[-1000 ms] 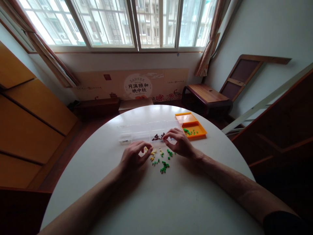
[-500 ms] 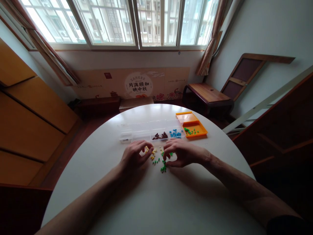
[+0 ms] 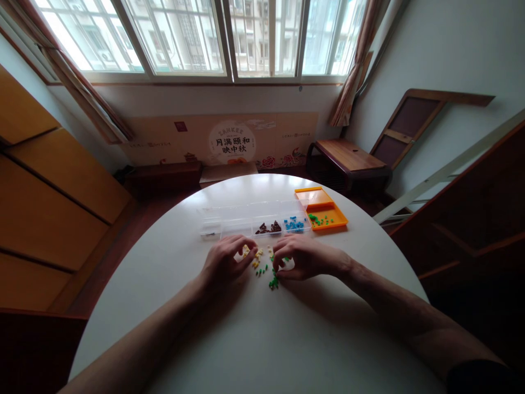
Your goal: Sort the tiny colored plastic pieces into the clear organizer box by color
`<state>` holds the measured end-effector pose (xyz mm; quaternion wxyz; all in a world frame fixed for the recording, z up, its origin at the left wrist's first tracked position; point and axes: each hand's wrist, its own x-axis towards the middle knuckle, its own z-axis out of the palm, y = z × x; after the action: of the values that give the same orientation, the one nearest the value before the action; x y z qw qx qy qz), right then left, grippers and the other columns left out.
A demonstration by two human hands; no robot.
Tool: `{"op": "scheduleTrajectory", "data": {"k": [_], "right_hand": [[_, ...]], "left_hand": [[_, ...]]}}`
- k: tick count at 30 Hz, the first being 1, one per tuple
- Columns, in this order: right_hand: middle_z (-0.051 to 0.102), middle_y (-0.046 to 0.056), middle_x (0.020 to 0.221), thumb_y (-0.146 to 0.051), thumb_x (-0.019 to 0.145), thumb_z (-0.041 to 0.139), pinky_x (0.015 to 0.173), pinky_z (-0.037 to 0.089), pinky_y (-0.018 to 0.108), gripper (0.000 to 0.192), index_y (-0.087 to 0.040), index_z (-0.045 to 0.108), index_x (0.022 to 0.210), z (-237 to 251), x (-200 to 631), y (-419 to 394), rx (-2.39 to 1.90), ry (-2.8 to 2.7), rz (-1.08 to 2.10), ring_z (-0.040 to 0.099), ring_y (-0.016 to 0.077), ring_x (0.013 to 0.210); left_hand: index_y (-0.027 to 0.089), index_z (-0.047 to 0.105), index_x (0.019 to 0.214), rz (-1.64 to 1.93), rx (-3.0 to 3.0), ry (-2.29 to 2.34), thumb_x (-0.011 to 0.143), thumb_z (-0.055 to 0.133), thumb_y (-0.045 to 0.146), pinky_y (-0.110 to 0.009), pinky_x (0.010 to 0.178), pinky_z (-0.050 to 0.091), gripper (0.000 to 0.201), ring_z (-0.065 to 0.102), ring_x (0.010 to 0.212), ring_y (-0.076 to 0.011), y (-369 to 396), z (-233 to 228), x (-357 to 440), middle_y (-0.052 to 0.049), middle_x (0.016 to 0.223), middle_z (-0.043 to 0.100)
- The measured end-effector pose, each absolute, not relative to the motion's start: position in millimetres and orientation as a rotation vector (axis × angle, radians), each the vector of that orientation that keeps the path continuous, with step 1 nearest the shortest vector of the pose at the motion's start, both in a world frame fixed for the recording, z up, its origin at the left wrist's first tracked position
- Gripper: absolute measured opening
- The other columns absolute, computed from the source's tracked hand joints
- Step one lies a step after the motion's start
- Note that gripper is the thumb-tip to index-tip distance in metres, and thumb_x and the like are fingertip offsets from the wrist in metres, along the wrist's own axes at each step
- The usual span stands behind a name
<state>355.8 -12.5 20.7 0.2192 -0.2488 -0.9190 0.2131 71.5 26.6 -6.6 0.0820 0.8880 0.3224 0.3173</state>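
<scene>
**A:** Both hands are down on the round white table (image 3: 262, 339). The right hand (image 3: 305, 257) lies palm down, fingers curled in, tips bunched over the loose scatter of small green plastic beads (image 3: 273, 282). Whether a bead sits between those fingertips, I cannot tell from here.

**B:** And the left hand (image 3: 225, 262)?

**A:** Loosely curled, knuckles up, fingers bent toward the small pale yellow plastic beads (image 3: 256, 255) just beside its fingertips. I cannot tell if it grips any. The yellow and green heaps lie in the gap between the two hands, yellow farther from the person, green nearer.

**B:** Moving outward?

**A:** Just beyond the fingers lies the long clear plastic compartment box (image 3: 229, 219), set crosswise on the table. One compartment holds dark brown pieces (image 3: 269, 227), the next one to the right holds small blue pieces (image 3: 294, 224). Touching the box's right end is a flat orange plastic tray (image 3: 334, 221) with a few green beads in it.

**B:** Past the table?

**A:** A low dark wooden bench (image 3: 348, 158) by the wall, a printed cardboard panel (image 3: 229, 142) under the wide window (image 3: 197, 38).
</scene>
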Motion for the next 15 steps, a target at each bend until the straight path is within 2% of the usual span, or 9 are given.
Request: {"op": "scheduleTrajectory", "data": {"k": [9, 12, 15], "right_hand": [[0.075, 0.002, 0.089, -0.026, 0.098, 0.078, 0.084, 0.055, 0.033, 0.005, -0.023, 0.079, 0.095, 17, 358, -4, -0.811, -2.264, 0.525, 0.066, 0.0163, 0.080], [0.074, 0.003, 0.088, -0.025, 0.100, 0.076, 0.080, 0.055, 0.032, 0.006, -0.021, 0.080, 0.097, 10, 359, 5, -0.894, -2.135, 0.440, 0.064, 0.0157, 0.078], [0.075, 0.004, 0.091, -0.028, 0.102, 0.075, 0.084, 0.055, 0.034, 0.009, -0.021, 0.081, 0.097, 2, 357, 12, -0.998, -2.008, 0.313, 0.066, 0.0166, 0.080]], "left_hand": [[0.023, 0.074, 0.097, 0.937, 2.672, 0.948, 0.102, 0.067, 0.031, -0.029, 0.074, 0.052, 0.012, 0.068, 0.075, -0.0164, 24, -1, 73, -0.002, 0.088, 0.077], [0.023, 0.074, 0.097, 0.941, 2.680, 0.934, 0.103, 0.067, 0.031, -0.029, 0.074, 0.052, 0.012, 0.068, 0.074, -0.0163, 25, -1, 73, -0.002, 0.087, 0.077], [0.023, 0.074, 0.097, 0.947, 2.682, 0.923, 0.104, 0.066, 0.031, -0.028, 0.074, 0.051, 0.013, 0.068, 0.074, -0.0160, 25, -1, 73, -0.001, 0.087, 0.077]]}}
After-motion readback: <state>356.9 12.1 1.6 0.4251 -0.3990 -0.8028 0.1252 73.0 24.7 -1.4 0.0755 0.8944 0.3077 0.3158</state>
